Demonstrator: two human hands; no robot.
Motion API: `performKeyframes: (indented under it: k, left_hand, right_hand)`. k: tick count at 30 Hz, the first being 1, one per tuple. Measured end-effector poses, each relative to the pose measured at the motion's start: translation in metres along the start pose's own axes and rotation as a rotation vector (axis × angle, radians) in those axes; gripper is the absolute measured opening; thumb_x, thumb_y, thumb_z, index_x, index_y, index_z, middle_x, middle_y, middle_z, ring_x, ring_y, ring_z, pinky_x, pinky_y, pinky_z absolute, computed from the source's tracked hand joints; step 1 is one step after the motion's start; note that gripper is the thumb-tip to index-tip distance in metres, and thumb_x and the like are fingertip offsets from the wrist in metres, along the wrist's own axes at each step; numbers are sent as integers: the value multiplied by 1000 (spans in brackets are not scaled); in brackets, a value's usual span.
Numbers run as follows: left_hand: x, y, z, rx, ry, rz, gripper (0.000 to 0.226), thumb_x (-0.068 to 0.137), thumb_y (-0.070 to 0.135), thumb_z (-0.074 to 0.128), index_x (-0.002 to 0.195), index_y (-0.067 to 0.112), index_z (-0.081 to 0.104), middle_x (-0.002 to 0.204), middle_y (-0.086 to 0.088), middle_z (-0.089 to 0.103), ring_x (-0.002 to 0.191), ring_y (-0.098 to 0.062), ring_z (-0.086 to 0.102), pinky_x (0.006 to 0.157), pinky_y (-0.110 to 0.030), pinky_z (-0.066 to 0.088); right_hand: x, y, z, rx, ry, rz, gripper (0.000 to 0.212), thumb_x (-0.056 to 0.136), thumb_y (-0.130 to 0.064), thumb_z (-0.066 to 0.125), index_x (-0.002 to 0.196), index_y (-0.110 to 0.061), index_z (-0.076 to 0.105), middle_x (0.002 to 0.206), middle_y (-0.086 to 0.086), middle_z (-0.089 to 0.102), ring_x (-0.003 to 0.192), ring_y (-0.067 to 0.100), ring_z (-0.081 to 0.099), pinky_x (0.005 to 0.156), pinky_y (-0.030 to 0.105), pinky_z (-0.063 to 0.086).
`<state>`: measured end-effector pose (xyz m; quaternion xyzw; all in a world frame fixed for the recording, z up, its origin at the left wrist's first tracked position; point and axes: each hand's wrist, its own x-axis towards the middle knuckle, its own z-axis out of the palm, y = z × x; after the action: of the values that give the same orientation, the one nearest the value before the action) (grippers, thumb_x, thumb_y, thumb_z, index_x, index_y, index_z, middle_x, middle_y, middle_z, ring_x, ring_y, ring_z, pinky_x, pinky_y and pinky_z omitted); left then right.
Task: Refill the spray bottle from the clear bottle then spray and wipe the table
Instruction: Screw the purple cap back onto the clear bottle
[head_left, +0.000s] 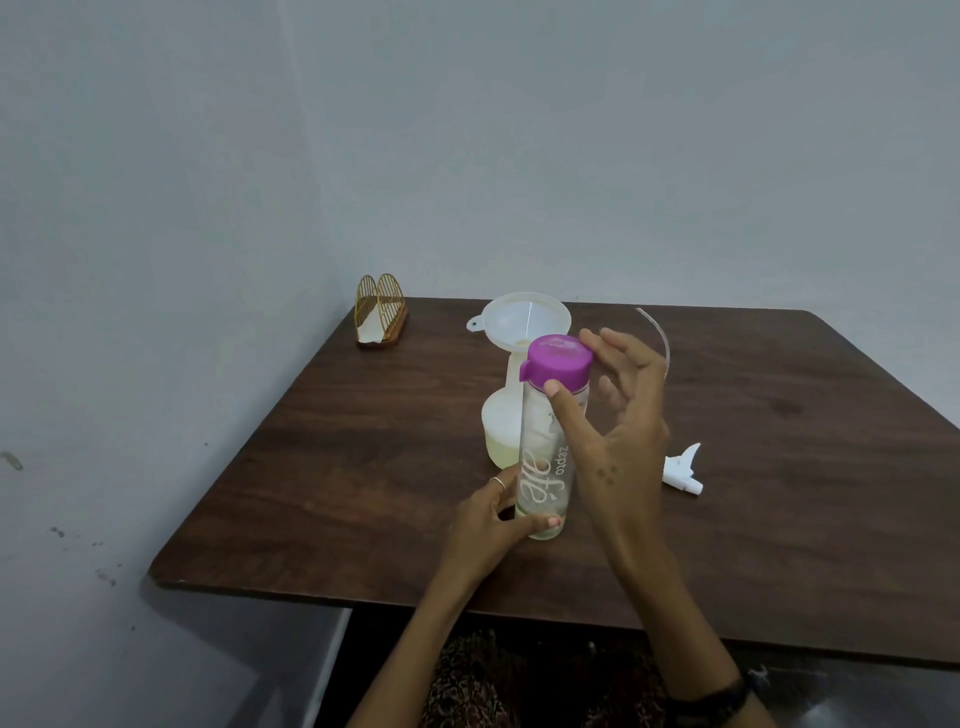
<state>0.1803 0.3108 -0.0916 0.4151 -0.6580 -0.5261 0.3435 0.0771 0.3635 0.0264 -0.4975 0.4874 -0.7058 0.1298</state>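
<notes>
A tall clear bottle (545, 467) with white lettering stands upright on the dark wooden table (363, 467). My left hand (493, 519) grips its base. My right hand (618, 415) holds its purple cap (558, 361) between thumb and fingertips. Right behind it stands the white spray bottle (501, 426), holding pale yellowish liquid, with a white funnel (524, 317) in its neck. The white spray head (683, 470) with its long thin tube (660, 332) lies on the table to the right.
A gold wire napkin holder (380, 309) with a white napkin sits at the table's far left corner, against the grey wall. The table's near edge runs just in front of my forearms.
</notes>
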Motion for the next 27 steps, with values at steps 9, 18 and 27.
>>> performKeyframes:
  k: [9, 18, 27]
  left_hand:
    - [1, -2, 0, -18, 2, 22, 70, 54, 41, 76, 120, 29, 59, 115, 9, 68, 108, -2, 62, 94, -22, 49]
    - [4, -4, -1, 0, 7, -2, 68, 57, 37, 78, 122, 30, 58, 118, 10, 66, 111, -3, 60, 96, -26, 49]
    - [3, -3, 0, -15, 9, 7, 75, 52, 42, 76, 123, 25, 59, 115, 9, 68, 108, -2, 62, 95, -25, 49]
  right_hand:
    - [4, -6, 1, -33, 114, 25, 36, 80, -25, 63, 113, -32, 50, 114, -21, 54, 113, 1, 53, 96, 17, 41]
    - [-8, 3, -1, -124, 179, -113, 20, 81, -31, 62, 99, -24, 64, 99, -6, 61, 96, 1, 60, 86, 23, 51]
    - [17, -6, -7, -243, -64, -46, 29, 81, -19, 71, 109, -20, 66, 109, -2, 61, 98, -4, 56, 87, 10, 45]
